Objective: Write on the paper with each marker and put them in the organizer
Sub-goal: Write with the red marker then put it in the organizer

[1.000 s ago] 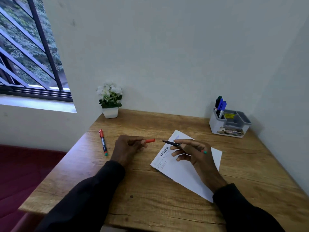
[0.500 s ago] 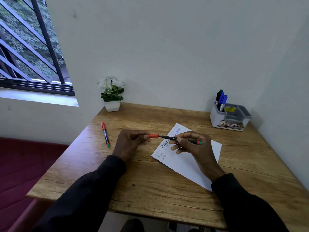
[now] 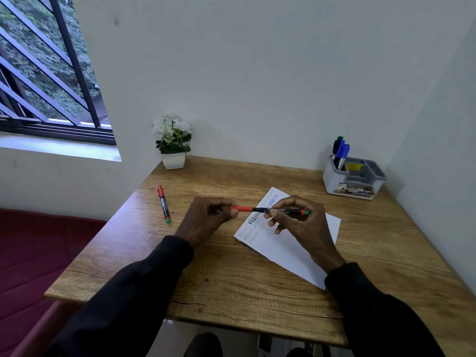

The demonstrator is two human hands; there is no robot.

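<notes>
A marker [image 3: 273, 210] is held level just above the paper [image 3: 291, 249] on the counter [image 3: 231, 279]. Its red end is pinched by the left hand [image 3: 206, 217], and its black barrel is gripped by the right hand [image 3: 301, 225]. A second marker [image 3: 163, 203] lies at the left, and the organizer [image 3: 353, 185] stands far right.

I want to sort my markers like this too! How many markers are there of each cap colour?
Red caps: 2 (held marker, loose marker on the table)
Blue caps: 2 (blue markers in the organizer)
Green cap: 1 (green marker, same organizer)
Total: 5
</notes>
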